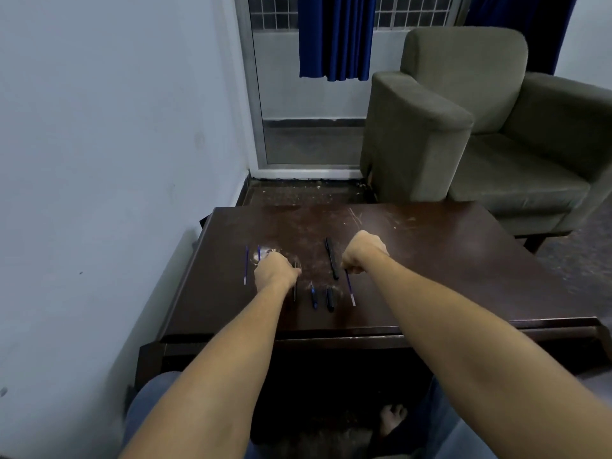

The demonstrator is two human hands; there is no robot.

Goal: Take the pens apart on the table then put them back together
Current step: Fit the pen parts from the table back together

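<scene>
Pen parts lie scattered on the dark wooden table [430,276]. My left hand [275,271] is closed over a thin dark pen barrel [295,291] that sticks out toward me below the fist. My right hand [362,251] is closed on the top of a blue refill [349,289], whose pale end points toward me. Between my hands lies a long black pen body [332,258]. Nearer me sit a short blue-tipped piece [314,297] and a short black piece [330,299]. A loose blue refill [246,265] lies left of my left hand, and another [259,251] is partly hidden behind it.
A wall runs close along the table's left side. A grey-green armchair [480,127] stands beyond the far right corner, and a glass door with blue curtains [334,38] is behind. My knees and a bare foot [392,417] are under the table's near edge.
</scene>
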